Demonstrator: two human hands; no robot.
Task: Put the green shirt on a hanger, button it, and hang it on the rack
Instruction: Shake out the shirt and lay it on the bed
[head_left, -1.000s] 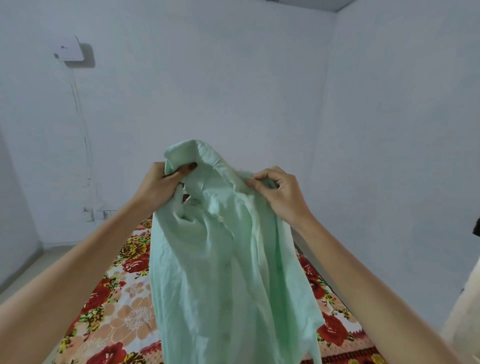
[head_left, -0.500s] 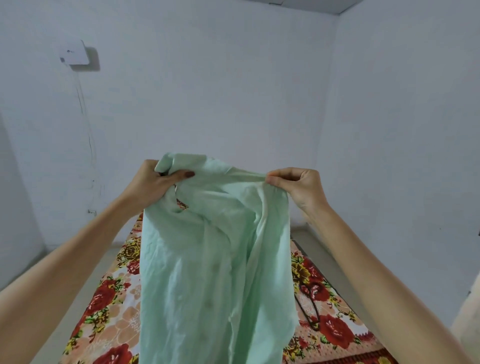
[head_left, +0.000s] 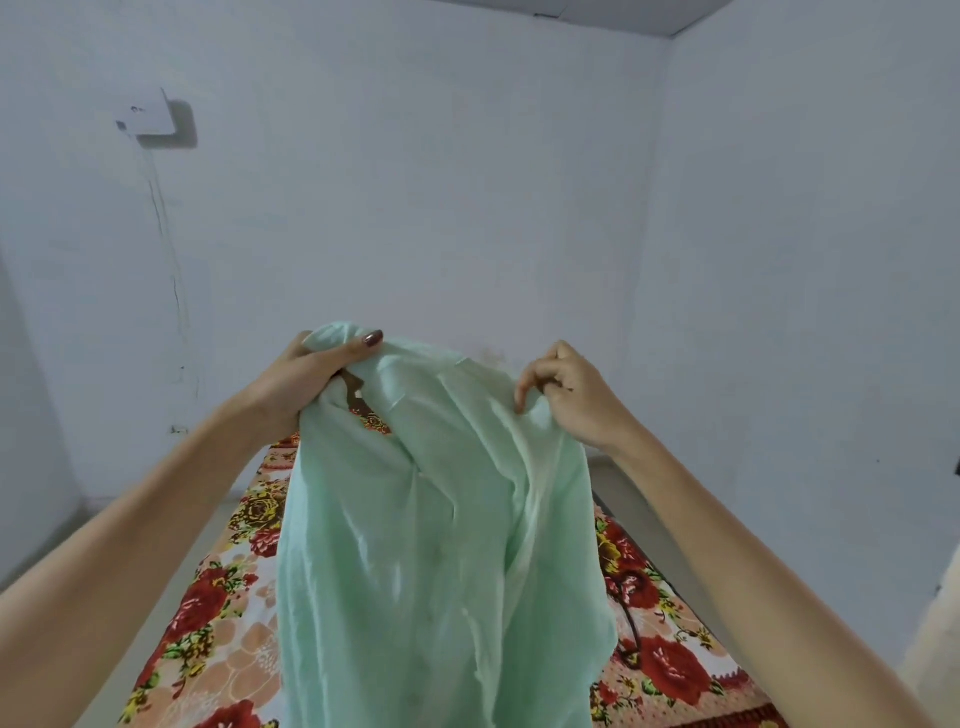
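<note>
The shirt (head_left: 436, 530) is held up at the centre of the frame, hanging in loose folds down to the lower edge. Its top edge is gripped at both ends. The left hand (head_left: 306, 379) is closed on the bunched cloth at the upper left of the garment, thumb laid over the top. The right hand (head_left: 571, 400) is closed on the cloth at the upper right, fingers curled inward.

Below and behind the shirt, a floral bedspread (head_left: 208, 618) is seen in the lower part of the frame; most of its middle is hidden by the garment. A dark curved object (head_left: 629, 623), possibly a hanger, is noted on the bedspread at lower right, partly covered by the shirt edge; it cannot be identified with certainty. A white box (head_left: 150, 117) is fixed to the wall (head_left: 415, 182) at upper left, with a cable (head_left: 171, 270) running down from it.
</note>
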